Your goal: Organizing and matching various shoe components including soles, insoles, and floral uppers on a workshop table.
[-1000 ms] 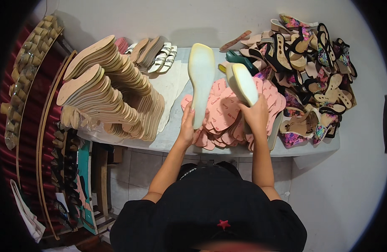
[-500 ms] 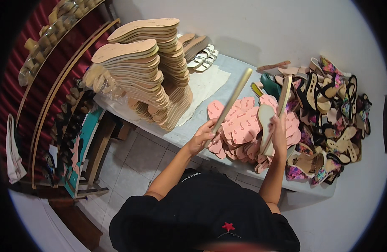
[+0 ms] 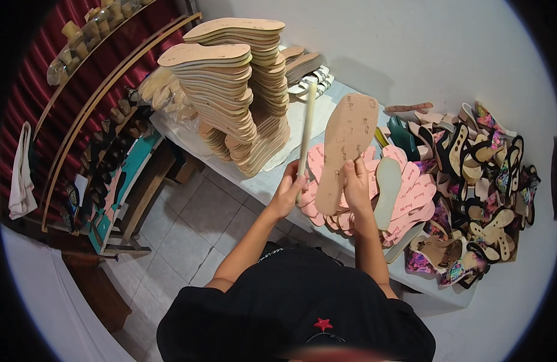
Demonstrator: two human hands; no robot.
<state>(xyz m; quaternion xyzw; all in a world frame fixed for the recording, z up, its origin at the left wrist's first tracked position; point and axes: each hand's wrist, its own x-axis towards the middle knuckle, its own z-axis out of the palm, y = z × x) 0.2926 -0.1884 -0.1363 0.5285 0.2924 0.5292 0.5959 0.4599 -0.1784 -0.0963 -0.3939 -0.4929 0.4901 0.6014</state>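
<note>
My left hand is closed round the lower end of a narrow, pale yellow-green shoe sole, which stands almost upright with its edge toward me. A tan shoe insole, with handwritten marks on its face, is gripped near its middle by my right hand, the thumb lying on top. Below both hands spreads a pile of pink printed insole pieces on the table. A grey-green sole lies on that pile, just right of my right hand.
Tall stacks of tan insoles rise at the table's left. White strappy sandals sit behind them. Finished and part-made floral and black sandals heap up at the right against the wall. Shoe racks stand at the far left.
My right hand has turned its insole so the marked tan face shows, and moved it left. The sole in my left hand has swung more upright. The view has shifted slightly.
</note>
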